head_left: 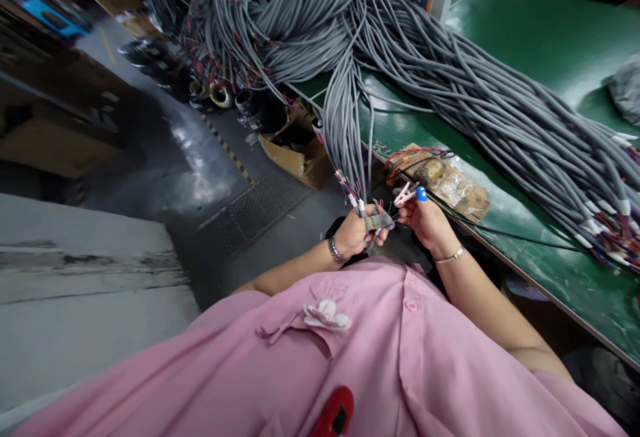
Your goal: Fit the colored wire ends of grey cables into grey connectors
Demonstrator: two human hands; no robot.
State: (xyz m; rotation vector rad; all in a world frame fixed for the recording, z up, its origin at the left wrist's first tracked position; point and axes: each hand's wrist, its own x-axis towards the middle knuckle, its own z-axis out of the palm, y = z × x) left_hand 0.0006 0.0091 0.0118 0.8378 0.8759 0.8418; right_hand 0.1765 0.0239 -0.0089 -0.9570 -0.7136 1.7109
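Fingers of the left hand (352,232) curl tight around the ends of gray cords (345,120), with bright wires (351,187) poking out of the tips. Fingers of the right hand (431,225) bend close to more thin wires, but I cannot tell if they pinch one. Its thumb wears a blue cap (421,194), and a pink clip (404,194) is just left of that. Those cords hang from a big far pile (305,30) on the green table (530,34). One brown box (286,160) sits left of them
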